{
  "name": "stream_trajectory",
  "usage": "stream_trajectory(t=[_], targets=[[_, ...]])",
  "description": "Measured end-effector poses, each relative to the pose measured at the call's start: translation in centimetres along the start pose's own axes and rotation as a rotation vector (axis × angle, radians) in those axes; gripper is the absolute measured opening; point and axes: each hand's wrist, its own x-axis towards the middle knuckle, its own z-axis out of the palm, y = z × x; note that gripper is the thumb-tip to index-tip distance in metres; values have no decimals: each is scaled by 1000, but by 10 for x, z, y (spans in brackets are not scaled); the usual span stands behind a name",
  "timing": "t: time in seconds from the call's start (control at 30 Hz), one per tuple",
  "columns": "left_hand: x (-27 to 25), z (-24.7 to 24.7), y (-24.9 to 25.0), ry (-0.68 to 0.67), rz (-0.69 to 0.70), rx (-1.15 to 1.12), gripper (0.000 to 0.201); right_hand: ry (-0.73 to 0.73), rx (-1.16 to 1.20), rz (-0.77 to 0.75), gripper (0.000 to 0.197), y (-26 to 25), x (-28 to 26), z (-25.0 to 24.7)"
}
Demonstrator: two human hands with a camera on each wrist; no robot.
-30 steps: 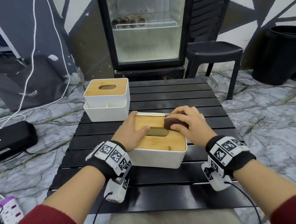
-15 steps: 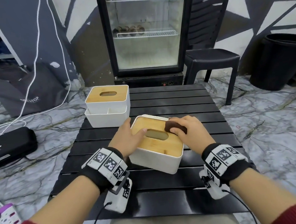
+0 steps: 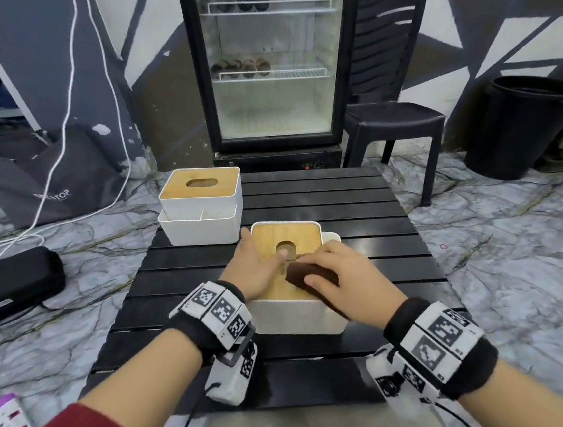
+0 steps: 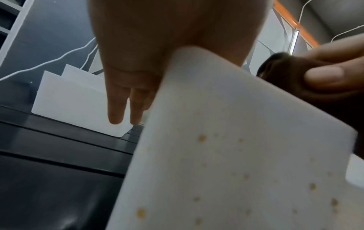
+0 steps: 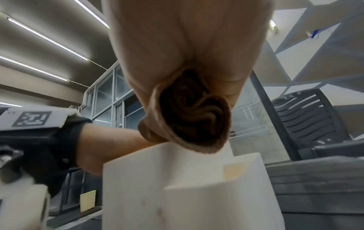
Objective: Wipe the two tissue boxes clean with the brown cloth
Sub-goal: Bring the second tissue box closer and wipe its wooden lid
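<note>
On the marbled grey floor (image 3: 504, 260) at far left: a black case (image 3: 12, 284), white cables (image 3: 67, 106) trailing down a dark wall, a dark paper bag (image 3: 46, 181), a power strip (image 3: 5, 426) at the near edge. Centre: a black slatted desk (image 3: 340, 200). At its far left corner, a white tissue box (image 3: 200, 204) with a wooden lid and oval slot, untouched. Nearer and to the right, the second tissue box (image 3: 293, 315), turned at an angle, small yellowish spots on its white side in the left wrist view. Left hand (image 3: 254, 267) resting on its left edge, fingers (image 4: 116, 109) extended down the side, thumb near the lid's slot; relaxed, not gripping. Right hand (image 3: 345, 283) curled around the balled brown cloth (image 3: 308, 276), pressing it on the near right part of the wooden lid (image 3: 285, 233). Beyond the desk: a glass-door fridge (image 3: 272, 62) with wire shelves, a geometric grey-and-white wall. Further right: a black plastic chair (image 3: 395, 119), then a black bin (image 3: 519, 125).
</note>
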Motion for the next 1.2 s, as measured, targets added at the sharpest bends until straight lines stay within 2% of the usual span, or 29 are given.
stream_trajectory(t=[0.1, 0.17, 0.23, 0.4, 0.53, 0.87, 1.2], targets=[[2, 3, -1, -7, -6, 89, 80, -3, -12, -67, 30, 3, -1, -9], [3, 6, -2, 17, -1, 133, 78, -75, -143, -74, 33, 5, -5, -6], [5, 7, -4, 34, 26, 188, 76, -74, -235, -88, 35, 7, -11, 0], [12, 5, -5, 20, 113, 211, 64, 20, -200, -134, 30, 6, -15, 12], [15, 4, -6, 20, 139, 235, 65, 31, -154, -142, 27, 12, -9, 13], [15, 5, -5, 30, 148, 268, 63, 95, -90, -41, 26, 47, 30, 8], [16, 7, -7, 27, 133, 267, 64, 73, -96, 47, 27, 59, 51, 0]])
